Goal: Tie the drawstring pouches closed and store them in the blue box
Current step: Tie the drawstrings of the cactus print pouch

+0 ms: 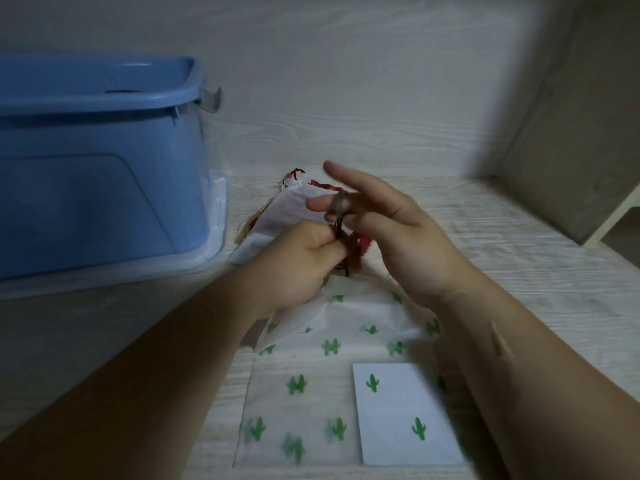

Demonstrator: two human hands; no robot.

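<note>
Pinching the thin dark drawstring [338, 221] with the left hand [298, 261], its loop round a straight finger of the right hand [391, 230], should cinch the white cactus-print pouch [311, 372] at lower centre if pulled evenly.

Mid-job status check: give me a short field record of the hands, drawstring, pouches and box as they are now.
left hand: pinches the dark drawstring above the cactus pouch's neck
right hand: fingers straight, drawstring looped round one finger
cactus pouch: nearest, flat on the table, knot looks unfinished
second pouch: behind the hands, red cord
blue box: at left, contents hidden
</note>
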